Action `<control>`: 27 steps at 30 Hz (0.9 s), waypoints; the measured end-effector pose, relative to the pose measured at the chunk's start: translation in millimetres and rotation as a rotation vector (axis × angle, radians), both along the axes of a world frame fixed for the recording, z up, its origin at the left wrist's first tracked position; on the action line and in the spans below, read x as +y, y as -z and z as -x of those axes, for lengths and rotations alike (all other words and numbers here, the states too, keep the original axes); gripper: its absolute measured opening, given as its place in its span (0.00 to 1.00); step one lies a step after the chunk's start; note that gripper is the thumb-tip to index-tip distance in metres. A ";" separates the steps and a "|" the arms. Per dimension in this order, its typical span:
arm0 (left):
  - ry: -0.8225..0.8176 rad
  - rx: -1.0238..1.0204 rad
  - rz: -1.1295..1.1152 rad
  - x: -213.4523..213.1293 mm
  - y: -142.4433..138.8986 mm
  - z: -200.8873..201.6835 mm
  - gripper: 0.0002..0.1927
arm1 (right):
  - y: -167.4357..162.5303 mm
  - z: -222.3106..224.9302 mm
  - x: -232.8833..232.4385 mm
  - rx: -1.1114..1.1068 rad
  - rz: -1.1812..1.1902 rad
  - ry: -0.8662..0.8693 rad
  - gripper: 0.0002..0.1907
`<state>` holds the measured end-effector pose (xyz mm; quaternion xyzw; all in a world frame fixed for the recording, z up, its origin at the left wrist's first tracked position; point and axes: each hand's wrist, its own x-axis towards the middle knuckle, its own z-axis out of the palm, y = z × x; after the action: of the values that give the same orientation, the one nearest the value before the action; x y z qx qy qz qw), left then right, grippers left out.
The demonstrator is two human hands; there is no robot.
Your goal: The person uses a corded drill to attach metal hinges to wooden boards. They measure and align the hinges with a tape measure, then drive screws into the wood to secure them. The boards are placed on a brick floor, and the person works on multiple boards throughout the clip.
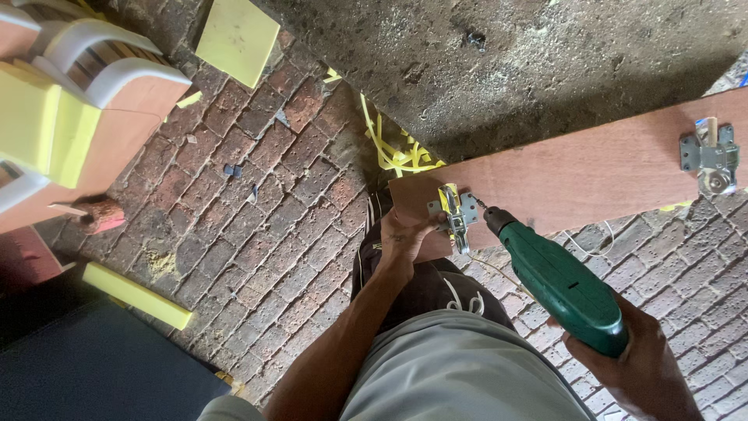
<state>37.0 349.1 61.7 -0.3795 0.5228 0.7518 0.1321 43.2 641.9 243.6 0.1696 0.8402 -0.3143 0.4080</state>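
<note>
Soft, even daylight; faint shadows, no glare; sharp centre, slight wide-angle stretch at the edges.

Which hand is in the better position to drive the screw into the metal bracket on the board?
Right hand: it holds the green drill, tip at the bracket. Left hand steadies the board.

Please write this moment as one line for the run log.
left hand: steadies metal bracket on wooden board | right hand: holds green drill, tip at bracket

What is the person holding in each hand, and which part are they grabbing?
The right hand holds a green drill by its rear end. The left hand grips the near end of the wooden board, beside a metal bracket.
</note>
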 end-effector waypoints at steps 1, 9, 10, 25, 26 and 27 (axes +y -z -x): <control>0.002 0.011 -0.008 -0.2 -2.2 1.1 0.34 | 1.8 1.6 -0.4 0.013 -0.013 -0.014 0.24; 0.017 -0.053 -0.006 -4.4 -13.6 6.4 0.32 | -4.2 11.0 -10.7 0.056 0.024 -0.025 0.20; 0.028 -0.098 0.009 -4.5 -12.1 6.3 0.32 | -5.9 13.5 -12.8 0.029 -0.008 -0.022 0.21; 0.159 -0.299 -0.245 21.6 72.1 -12.1 0.39 | -32.2 75.2 -66.9 -0.133 -0.249 -0.227 0.45; 0.101 -0.228 -0.175 16.2 61.5 -7.0 0.41 | -32.9 79.9 -73.6 -0.146 -0.282 -0.276 0.47; 0.045 -0.161 -0.108 13.3 44.4 -7.0 0.43 | -35.7 82.6 -79.6 -0.163 -0.319 -0.323 0.49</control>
<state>44.0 362.4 17.3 -0.4191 0.4776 0.7429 0.2108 -39.4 562.4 279.4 0.1201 0.8599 -0.0936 0.4873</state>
